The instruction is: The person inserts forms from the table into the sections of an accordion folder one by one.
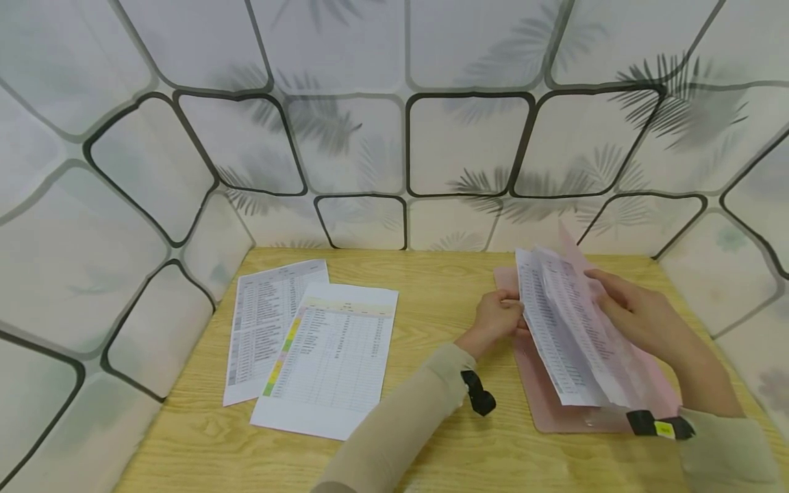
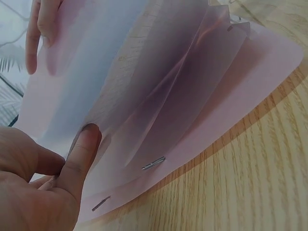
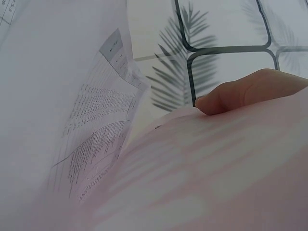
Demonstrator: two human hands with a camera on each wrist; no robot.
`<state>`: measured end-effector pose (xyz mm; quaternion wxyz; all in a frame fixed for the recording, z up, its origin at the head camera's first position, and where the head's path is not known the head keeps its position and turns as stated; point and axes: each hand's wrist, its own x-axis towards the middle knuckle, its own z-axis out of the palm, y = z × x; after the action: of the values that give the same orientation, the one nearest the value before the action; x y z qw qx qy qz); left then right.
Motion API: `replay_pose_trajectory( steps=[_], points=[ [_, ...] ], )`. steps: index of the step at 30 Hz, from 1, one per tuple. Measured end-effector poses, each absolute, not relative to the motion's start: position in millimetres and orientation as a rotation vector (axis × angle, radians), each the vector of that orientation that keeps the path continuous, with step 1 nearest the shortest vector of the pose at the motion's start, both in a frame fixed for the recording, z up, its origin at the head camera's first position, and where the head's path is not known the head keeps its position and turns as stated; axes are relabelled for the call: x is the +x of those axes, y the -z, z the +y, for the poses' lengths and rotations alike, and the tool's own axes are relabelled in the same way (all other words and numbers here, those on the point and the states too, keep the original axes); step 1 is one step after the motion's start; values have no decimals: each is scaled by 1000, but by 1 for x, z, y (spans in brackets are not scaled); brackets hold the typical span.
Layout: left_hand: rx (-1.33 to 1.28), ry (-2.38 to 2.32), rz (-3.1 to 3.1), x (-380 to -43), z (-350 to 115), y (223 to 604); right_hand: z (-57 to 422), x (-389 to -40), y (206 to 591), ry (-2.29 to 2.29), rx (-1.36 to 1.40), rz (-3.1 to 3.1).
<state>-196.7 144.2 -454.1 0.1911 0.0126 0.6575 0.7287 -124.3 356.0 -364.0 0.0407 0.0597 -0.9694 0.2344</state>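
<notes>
A pink folder (image 1: 542, 411) with thin pleated pocket sides (image 2: 211, 53) stands partly open at the right of the table. Printed sheets (image 1: 548, 329) tilt up out of it, leaning toward the left. At their left edge my left hand (image 1: 493, 318) pinches the paper between thumb and fingers; the left wrist view shows the thumb side of this hand (image 2: 57, 178) close up. My right hand (image 1: 647, 318) grips the raised pink cover (image 3: 231, 168) on the right. Its thumb (image 3: 245, 94) lies over the cover's top edge, and its fingers show faintly through the translucent sheet.
Two printed sheets lie overlapping on the left of the wooden table (image 1: 444, 287): a grey-marked one (image 1: 265, 322) beneath one with a coloured column (image 1: 335, 356). A patterned wall covering (image 1: 468, 150) rises behind the table and along both sides. Metal staples (image 2: 154, 163) show on the folder's edge.
</notes>
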Motion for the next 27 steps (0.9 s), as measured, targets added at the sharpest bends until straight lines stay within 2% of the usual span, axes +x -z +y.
replay_pose_trajectory(
  steps=[27],
  points=[
    [97,-1863,2092,-202,152,454,353,-124,361,-721,200,-2962]
  ],
)
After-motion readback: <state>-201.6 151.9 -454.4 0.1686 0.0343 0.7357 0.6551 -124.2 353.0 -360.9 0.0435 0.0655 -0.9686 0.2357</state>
